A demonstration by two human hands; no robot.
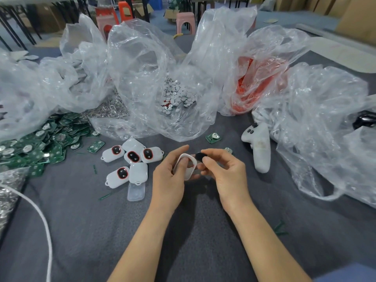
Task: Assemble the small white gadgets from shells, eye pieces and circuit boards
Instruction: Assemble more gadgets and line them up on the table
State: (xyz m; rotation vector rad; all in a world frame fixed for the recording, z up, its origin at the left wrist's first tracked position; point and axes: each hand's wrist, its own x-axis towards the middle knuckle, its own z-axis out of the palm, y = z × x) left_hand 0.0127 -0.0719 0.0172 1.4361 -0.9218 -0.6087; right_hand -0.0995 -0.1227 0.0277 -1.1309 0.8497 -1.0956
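My left hand (169, 176) holds a white shell (186, 166) with its hollow side facing me, fingers curled round its edges. My right hand (224, 169) pinches a small black eye piece (199, 156) right at the shell's upper right rim. Several finished white gadgets (130, 157) with red-ringed black eyes lie in a cluster to the left of my hands. A clear shell half (136, 192) lies below them. Green circuit boards (38, 147) are heaped at the far left, and one loose board (213, 137) lies above my right hand.
Crumpled clear plastic bags (162, 78) fill the back of the grey cloth table; one holds small white discs (177, 96), another red parts (252, 86). A white handheld controller (259, 145) lies at the right. A white cord (40, 216) runs along the left.
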